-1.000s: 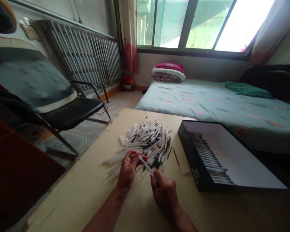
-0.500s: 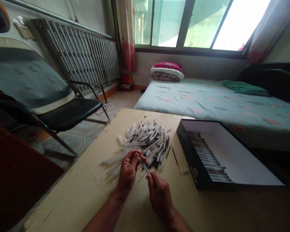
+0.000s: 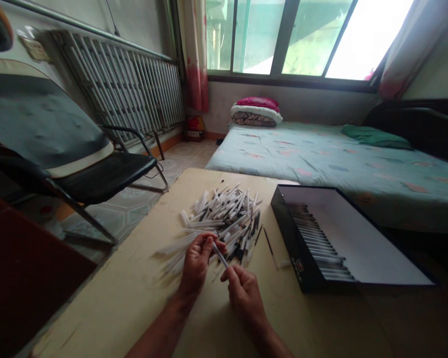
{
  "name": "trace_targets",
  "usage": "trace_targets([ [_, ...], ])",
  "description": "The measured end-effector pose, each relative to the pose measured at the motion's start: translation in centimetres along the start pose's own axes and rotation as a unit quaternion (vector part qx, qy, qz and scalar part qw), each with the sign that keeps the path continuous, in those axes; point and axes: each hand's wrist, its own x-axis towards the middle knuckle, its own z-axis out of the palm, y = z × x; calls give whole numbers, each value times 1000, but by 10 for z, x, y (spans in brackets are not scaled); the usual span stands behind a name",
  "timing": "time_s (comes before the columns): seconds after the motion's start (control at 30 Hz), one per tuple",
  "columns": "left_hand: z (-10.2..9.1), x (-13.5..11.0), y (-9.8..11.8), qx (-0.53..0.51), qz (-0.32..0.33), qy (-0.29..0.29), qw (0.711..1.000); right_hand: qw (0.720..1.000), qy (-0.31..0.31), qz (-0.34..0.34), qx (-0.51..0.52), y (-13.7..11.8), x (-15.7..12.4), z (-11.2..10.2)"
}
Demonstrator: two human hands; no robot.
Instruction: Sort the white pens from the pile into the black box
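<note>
Head view: left hand [image 3: 196, 261] and right hand [image 3: 244, 293] both pinch one pen [image 3: 219, 254] beside the pile [image 3: 224, 216]. The label [image 3: 297, 262] on the black box [image 3: 283, 223] is unreadable.

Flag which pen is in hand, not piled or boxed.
The pen pinched between left hand and right hand, near side of the pile. All others lie loose on the table or lined up in the box.

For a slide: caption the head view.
The left hand and right hand hold one pen beside pen pile and box.
</note>
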Motion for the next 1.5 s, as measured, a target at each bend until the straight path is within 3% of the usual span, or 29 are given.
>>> trace_targets([
  [0.1, -1, -1, 3, 20, 9, -13, 1000, 997, -13, -43, -66, -9, 3, -7],
  [0.27, 0, -6, 2, 128, 98, 28, 987, 999, 51, -4, -12, -45, 5, -40],
  [0.33, 0, -7, 0, 144, 107, 43, 983, 995, 93, -16, -30, -66, 10, -71],
  [0.43, 0, -6, -2, 148, 98, 53, 983, 970, 158, -67, -175, -92, 26, -139],
  [0.5, -1, -5, -3, 155, 99, 54, 981, 933, 159, -73, -316, -98, 39, -190],
  [0.57, -2, -3, -5, 159, 99, 57, 981, 874, 174, -84, -446, -95, 51, -238],
  [0.67, -3, -2, -6, 159, 96, 59, 981, 835, 67, -62, -543, -79, 64, -286],
  [0.73, -4, -1, -6, 160, 92, 60, 981, 821, -43, -19, -569, -70, 69, -300],
  [0.8, -4, -1, -6, 161, 87, 63, 981, 801, -120, 32, -586, -65, 73, -301],
  [0.87, -5, 0, -6, 162, 84, 67, 981, 783, -154, 74, -598, -64, 77, -293],
  [1.03, -6, 0, -6, 170, 90, 73, 979, 748, -174, 126, -628, -60, 85, -269],
  [1.23, -6, -1, -6, 177, 105, 79, 975, 736, -164, 120, -646, -55, 88, -267],
  [1.3, -6, -2, -7, 184, 112, 84, 973, 751, -118, 73, -646, -66, 85, -260],
  [1.37, -6, -3, -8, 197, 120, 84, 969, 787, -27, -27, -616, -82, 77, -242],
  [1.43, -6, -4, -9, 215, 127, 78, 965, 827, 52, -126, -546, -96, 65, -210],
  [1.5, -7, -5, -10, 231, 133, 75, 961, 856, 65, -178, -480, -100, 52, -171],
])
